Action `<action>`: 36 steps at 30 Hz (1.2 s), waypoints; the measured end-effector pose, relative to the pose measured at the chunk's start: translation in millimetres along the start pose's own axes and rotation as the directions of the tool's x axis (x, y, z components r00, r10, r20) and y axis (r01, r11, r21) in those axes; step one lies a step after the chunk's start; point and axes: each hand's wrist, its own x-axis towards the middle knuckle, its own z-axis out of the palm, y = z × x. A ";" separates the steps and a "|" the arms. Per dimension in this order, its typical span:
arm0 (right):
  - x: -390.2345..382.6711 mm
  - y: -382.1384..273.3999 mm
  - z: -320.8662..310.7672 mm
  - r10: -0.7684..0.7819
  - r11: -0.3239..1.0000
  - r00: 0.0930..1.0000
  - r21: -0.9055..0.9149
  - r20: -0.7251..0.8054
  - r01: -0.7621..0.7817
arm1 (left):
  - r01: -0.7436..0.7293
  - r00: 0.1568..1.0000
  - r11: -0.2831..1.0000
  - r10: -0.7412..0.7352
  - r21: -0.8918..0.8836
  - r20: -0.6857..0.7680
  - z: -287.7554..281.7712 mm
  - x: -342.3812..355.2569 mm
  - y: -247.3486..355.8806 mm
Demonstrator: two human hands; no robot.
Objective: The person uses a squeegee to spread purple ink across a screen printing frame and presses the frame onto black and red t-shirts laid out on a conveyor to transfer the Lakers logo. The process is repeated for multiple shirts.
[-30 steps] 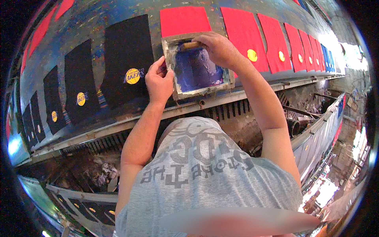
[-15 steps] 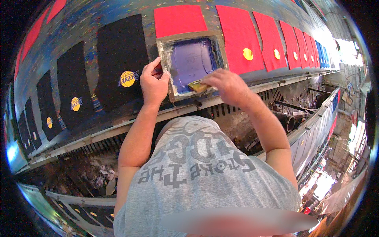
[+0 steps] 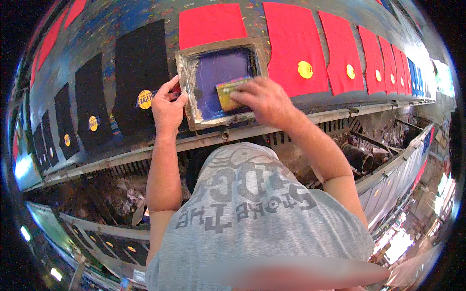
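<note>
A screen-printing frame [image 3: 218,45] lies over a red fabric piece [image 3: 212,22], part of which shows beyond its far edge. Dark blue-purple ink [image 3: 213,68] covers much of the mesh. My left hand [image 3: 168,110] grips the frame's left side, thumb and fingers closed on it. In my right hand [image 3: 268,102] is a yellow squeegee [image 3: 227,97], tilted and standing over the right part of the mesh near the near edge. The right fingers are slightly blurred, and they partly hide the squeegee and the frame's right side.
Black fabric pieces [image 3: 141,63] with round yellow prints lie leftward along the paint-spotted table [image 3: 170,10]. Red pieces [image 3: 297,43] with yellow prints run to the right, then blue ones. A metal rail [image 3: 272,125] borders the near side. Another long table [image 3: 388,186] stands to the right.
The squeegee has turned from lying low near the frame's near edge to standing more upright over the mesh. My right hand has shifted with it. The whole view has shifted slightly.
</note>
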 end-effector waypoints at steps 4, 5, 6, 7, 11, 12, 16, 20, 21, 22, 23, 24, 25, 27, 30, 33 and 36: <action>-13.6 -12.4 -8.6 -0.034 0.998 0.996 0.062 0.085 0.028 | -0.005 1.000 1.000 0.005 -0.020 -0.015 1.8 -2.4 0.6; -10.2 -11.0 -11.5 -0.045 0.996 0.992 0.078 0.120 0.036 | 0.000 1.000 1.000 0.000 -0.014 -0.019 1.9 -2.6 0.9; 0.1 -0.2 -14.8 -0.054 0.994 0.988 0.105 0.147 0.039 | -0.004 1.000 1.000 0.004 -0.017 -0.020 1.7 -2.9 1.4; 13.0 9.9 -16.0 -0.053 0.995 0.991 0.094 0.124 0.042 | 0.000 1.000 1.000 0.000 0.000 -0.013 1.2 -3.3 1.9; 73.9 40.7 -5.2 0.012 1.000 1.000 -0.003 0.016 -0.012 | -0.018 0.999 1.000 0.018 0.002 -0.026 1.1 -1.7 0.7; 84.2 45.2 -1.7 0.062 0.997 0.998 -0.046 -0.003 -0.062 | -0.022 0.999 1.000 0.022 0.017 -0.031 1.2 -1.1 -0.4; 91.1 48.0 6.0 -0.010 0.999 0.999 -0.035 0.043 0.011 | -0.015 0.999 1.000 0.016 0.008 -0.039 0.5 -0.1 -5.1; 84.0 53.3 -1.6 -0.221 0.975 0.957 0.032 0.189 0.219 | -0.059 0.998 0.998 0.059 0.015 -0.017 0.9 1.7 -5.1; 82.2 56.1 -5.2 -0.266 0.964 0.933 0.048 0.244 0.262 | -0.050 0.998 0.999 0.050 0.003 -0.025 2.0 1.8 -4.3; 79.6 60.5 -10.8 -0.286 0.958 0.926 0.070 0.245 0.278 | -0.040 0.999 0.999 0.040 -0.008 -0.031 2.3 0.9 -3.1; 76.2 65.6 -17.1 -0.295 0.955 0.918 0.092 0.265 0.280 | -0.030 0.999 0.999 0.029 -0.019 -0.038 2.7 -0.5 -1.9; 71.9 69.7 -22.1 -0.303 0.953 0.910 0.114 0.284 0.282 | -0.033 0.999 0.999 0.033 -0.006 -0.035 3.1 -1.2 -0.6; 65.3 72.2 -26.4 -0.277 0.960 0.918 0.113 0.283 0.255 | -0.036 0.999 0.999 0.036 0.006 -0.033 3.1 -2.0 0.4; 49.7 73.5 -32.1 -0.233 0.971 0.934 0.113 0.271 0.210 | -0.041 0.998 0.998 0.042 0.039 -0.038 3.7 -4.6 0.3; 18.3 53.4 -24.7 -0.171 0.985 0.963 0.045 0.209 0.166 | -0.100 0.992 0.984 0.109 0.145 -0.061 6.6 -6.9 -5.6; -6.8 18.8 -9.5 -0.107 0.994 0.989 0.015 0.103 0.106 | -0.210 0.966 0.935 0.243 0.286 -0.084 10.6 -8.3 -13.9; -26.6 -11.1 -0.2 -0.039 0.999 0.998 -0.023 0.040 0.039 | -0.267 0.945 0.925 0.306 0.270 -0.115 17.9 -13.3 -20.3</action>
